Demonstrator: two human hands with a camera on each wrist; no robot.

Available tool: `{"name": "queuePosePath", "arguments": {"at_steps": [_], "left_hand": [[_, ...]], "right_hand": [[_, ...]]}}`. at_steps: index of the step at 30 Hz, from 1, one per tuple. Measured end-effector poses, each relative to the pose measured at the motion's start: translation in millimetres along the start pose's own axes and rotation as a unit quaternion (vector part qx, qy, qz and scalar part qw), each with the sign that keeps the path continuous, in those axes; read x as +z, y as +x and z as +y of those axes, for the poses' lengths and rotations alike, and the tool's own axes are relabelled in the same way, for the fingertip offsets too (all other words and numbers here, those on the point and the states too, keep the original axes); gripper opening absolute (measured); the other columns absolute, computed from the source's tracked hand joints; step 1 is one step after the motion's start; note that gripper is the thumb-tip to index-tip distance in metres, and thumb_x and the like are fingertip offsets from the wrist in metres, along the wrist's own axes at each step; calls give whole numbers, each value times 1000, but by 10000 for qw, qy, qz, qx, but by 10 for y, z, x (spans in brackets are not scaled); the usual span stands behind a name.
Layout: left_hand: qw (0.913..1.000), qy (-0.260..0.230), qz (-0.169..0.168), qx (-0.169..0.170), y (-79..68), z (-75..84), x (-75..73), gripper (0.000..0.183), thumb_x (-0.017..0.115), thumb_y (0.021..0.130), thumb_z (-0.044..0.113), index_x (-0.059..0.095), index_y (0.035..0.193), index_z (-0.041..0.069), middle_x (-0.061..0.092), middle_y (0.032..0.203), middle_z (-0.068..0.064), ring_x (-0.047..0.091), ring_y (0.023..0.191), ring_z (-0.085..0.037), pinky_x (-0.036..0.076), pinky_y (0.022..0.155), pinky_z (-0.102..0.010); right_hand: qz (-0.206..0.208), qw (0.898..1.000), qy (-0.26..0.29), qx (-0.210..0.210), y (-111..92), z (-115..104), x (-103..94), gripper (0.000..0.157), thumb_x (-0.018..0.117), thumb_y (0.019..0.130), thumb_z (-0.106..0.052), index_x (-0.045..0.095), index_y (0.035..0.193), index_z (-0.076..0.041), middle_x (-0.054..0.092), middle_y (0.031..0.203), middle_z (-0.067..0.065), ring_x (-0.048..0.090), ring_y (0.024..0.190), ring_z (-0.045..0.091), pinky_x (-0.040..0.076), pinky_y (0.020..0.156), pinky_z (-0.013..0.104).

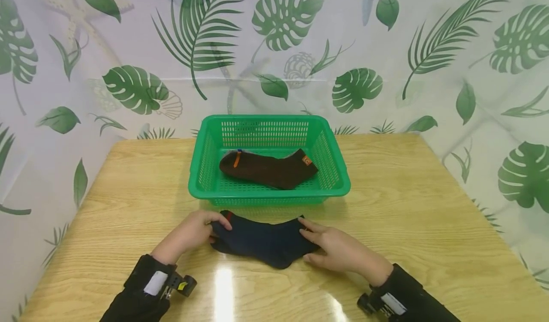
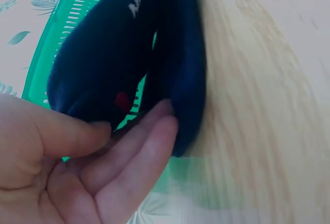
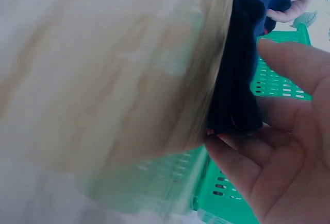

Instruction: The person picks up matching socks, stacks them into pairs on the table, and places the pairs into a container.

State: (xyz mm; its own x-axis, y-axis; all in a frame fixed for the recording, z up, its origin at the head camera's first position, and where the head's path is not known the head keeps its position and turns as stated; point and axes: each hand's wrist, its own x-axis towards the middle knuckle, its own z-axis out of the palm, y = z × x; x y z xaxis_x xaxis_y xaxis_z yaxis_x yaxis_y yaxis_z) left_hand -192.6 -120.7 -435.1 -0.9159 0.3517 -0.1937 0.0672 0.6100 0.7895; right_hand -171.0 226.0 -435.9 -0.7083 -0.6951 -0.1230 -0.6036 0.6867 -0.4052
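Observation:
A pair of navy blue ankle socks, one over the other, lies lengthwise in front of the green basket. My left hand grips the end with the small red mark. In the left wrist view, the thumb is at one navy layer, which bears white lettering, and fingertips are at the other; a gap shows between the layers. At the opposite end, my right hand holds the socks between thumb and fingers. In the right wrist view, its fingers reach round the edge of the dark fabric.
The green plastic basket with slotted walls stands behind the socks. Inside lie dark brown socks with orange marks. Under everything is a wood-grain table, backed by a leaf-patterned sheet.

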Motion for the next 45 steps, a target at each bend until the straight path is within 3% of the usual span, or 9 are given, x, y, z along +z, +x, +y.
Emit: {"name": "queuePosePath", "arguments": {"at_steps": [6,12,16,19,21,23,30,37,45], "left_hand": [[9973,698,99,198,13,-17,23,56,40,72,-23,76,96,13,65,116,-18,52,86,-25,37,53,-26],[9888,1443,86,378,-28,72,20,58,39,75,-22,67,117,6,62,123,-20,57,99,-27,47,73,-35],[9828,1766,519,177,-32,149,-1,35,50,91,-5,59,124,1,62,121,-20,59,108,-34,50,86,-46],[9797,1946,473,-26,-11,157,-13,37,62,94,14,58,126,-4,61,123,-21,58,113,-39,48,92,-50],[9783,2044,309,-159,10,138,-5,48,71,89,20,57,128,-6,60,124,-23,56,115,-41,47,94,-52],[9775,2089,195,-236,31,113,15,56,77,83,20,56,129,-6,59,125,-24,55,116,-43,46,95,-53],[9778,2059,210,-324,78,58,81,61,84,74,14,58,126,-6,61,123,-22,56,114,-42,46,95,-52],[9819,1849,109,-393,60,-25,122,50,75,85,15,57,124,-10,62,117,-26,57,111,-44,46,94,-53],[9930,1171,-142,-81,-24,6,-26,41,57,98,14,52,130,-10,57,127,-28,51,121,-46,43,98,-55]], "right_hand": [[-127,9993,-343,-3,17,-46,-42,55,67,93,-25,53,135,7,35,152,21,59,116,33,52,91,42],[57,9979,-536,361,53,-100,-81,51,66,93,-26,57,132,5,39,148,24,56,119,37,51,91,45],[842,9899,-523,1012,125,-111,-121,41,66,92,-22,63,122,5,61,125,22,65,104,35,55,83,45],[1110,9818,-374,1496,206,-97,-141,24,68,91,-21,70,103,1,70,92,11,67,80,25,55,70,39],[965,9795,-336,1734,261,-85,-131,19,69,90,-22,68,84,-5,62,72,2,58,64,17,48,58,32],[751,9791,-320,1863,312,-68,-106,27,70,89,-24,58,70,-10,47,59,-4,45,55,12,37,52,27],[316,9744,37,2224,414,14,-79,48,77,82,-23,39,55,-17,30,53,-7,28,49,10,23,49,25],[194,9763,374,2123,395,91,-85,43,77,80,-23,41,57,-17,32,53,-7,30,50,10,24,50,25],[688,9722,1824,1299,272,176,-168,25,74,85,-16,52,81,-4,34,58,-7,33,53,9,30,56,26]]}}
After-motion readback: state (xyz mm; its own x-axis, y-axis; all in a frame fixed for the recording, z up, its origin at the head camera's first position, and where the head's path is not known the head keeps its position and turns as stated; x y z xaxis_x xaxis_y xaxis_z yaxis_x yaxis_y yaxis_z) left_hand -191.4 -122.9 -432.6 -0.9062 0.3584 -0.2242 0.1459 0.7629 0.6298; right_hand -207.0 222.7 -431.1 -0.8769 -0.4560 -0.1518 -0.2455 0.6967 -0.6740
